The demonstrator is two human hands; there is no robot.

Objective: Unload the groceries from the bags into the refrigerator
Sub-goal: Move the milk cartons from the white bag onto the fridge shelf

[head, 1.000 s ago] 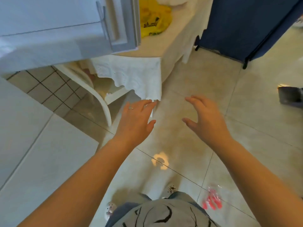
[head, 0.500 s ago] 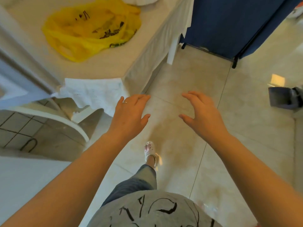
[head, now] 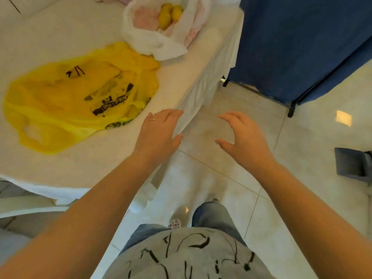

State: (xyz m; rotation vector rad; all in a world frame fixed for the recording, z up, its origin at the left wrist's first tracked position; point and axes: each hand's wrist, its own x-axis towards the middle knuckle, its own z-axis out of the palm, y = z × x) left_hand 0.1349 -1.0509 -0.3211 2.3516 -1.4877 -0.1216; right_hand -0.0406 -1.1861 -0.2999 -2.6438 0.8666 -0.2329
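Both the left hand (head: 159,135) and the right hand (head: 244,137) are open and hold nothing. The person looks ready to fetch more food, likely from the white bag (head: 161,31) on the table (head: 100,158).

My arms were bare to the elbow; a thin ring (head: 152,119) sat on my left hand (head: 158,135). I wore a grey top (head: 187,256) with black scrawls, jeans (head: 211,215) and pale dotted clogs (head: 174,222).

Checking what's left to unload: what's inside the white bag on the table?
The open white bag shows two yellow fruits on pale pink wrapping. Anything beneath them or under the bag's folds is hidden.
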